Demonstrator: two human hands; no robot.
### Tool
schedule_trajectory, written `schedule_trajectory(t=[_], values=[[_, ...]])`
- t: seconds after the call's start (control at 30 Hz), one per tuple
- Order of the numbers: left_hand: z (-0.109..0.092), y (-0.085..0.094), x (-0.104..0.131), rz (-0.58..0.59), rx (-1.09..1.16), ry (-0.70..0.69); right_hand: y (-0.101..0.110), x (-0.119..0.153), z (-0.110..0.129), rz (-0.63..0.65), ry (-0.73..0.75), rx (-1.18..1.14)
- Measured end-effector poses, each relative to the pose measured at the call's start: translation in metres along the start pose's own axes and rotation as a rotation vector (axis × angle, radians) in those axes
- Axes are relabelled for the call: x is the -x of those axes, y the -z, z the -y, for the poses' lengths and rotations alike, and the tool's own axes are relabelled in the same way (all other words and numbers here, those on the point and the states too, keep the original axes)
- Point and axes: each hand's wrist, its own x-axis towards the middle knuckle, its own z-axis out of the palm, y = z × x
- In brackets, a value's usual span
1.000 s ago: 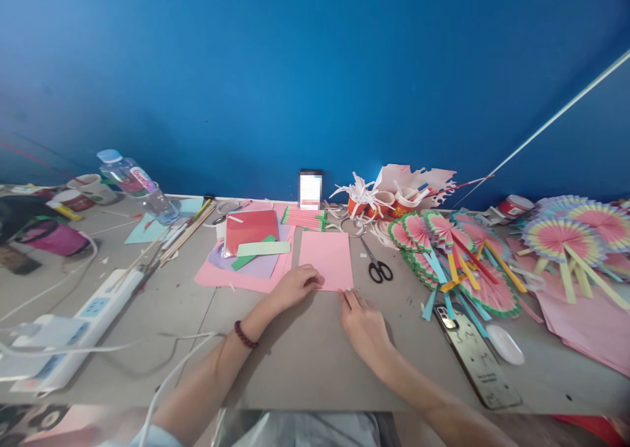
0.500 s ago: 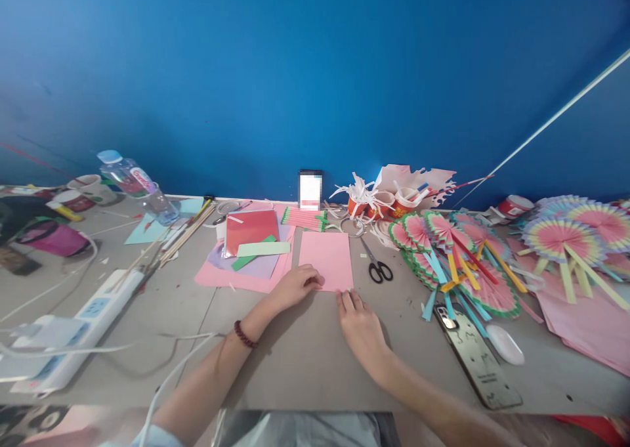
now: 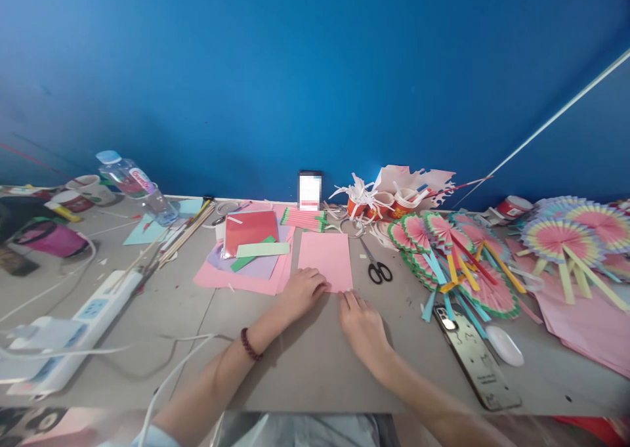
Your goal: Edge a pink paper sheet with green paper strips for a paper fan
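A pink sheet of paper [image 3: 325, 256] lies flat in front of me, its long sides pointing away. My left hand [image 3: 302, 295] is at its lower left corner, fingers bent and closed on the near edge. At the lower right corner my right hand [image 3: 363, 329] has its fingers together on that same edge. Both thumbs are mostly hidden. Black-handled scissors [image 3: 380, 272] rest just right of the sheet. Left of it is a pile with a red packet [image 3: 251, 229], green strips [image 3: 263, 249] and more coloured paper. A pleated pink-and-green strip [image 3: 304, 219] lies behind the sheet.
A phone with a lit screen [image 3: 310, 190] leans on the blue wall. Folded paper fans [image 3: 497, 289], a patterned phone [image 3: 477, 358] and a white mouse [image 3: 505, 345] are to the right. A power strip [image 3: 93, 309], white cables and a bottle [image 3: 140, 188] stand left.
My left hand has shifted right along the near edge of the pink paper, closer to my right hand. My right hand has barely moved.
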Motion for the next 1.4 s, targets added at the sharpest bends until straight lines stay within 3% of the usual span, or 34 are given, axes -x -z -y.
schedule_trajectory(t=[0.2,0.7,0.93,1.17,1.4], values=[[-0.0015,-0.0085,-0.0003,-0.026,-0.034,-0.058,0.0046,-0.0011,-0.0007,0.025,-0.001,-0.004],[0.0045,-0.0059,-0.002,-0.016,0.015,-0.094,0.0065,0.0011,0.0003,0.083,0.024,0.057],[0.0025,-0.0038,-0.0005,-0.006,0.025,-0.091,0.0096,-0.002,0.0037,0.058,0.029,0.103],[0.0022,-0.0062,-0.0011,-0.057,0.108,0.001,0.0062,0.0003,0.0026,0.031,0.031,0.062],[0.0028,-0.0051,-0.001,-0.028,0.036,-0.007,0.0061,0.0002,0.0069,0.059,0.052,0.115]])
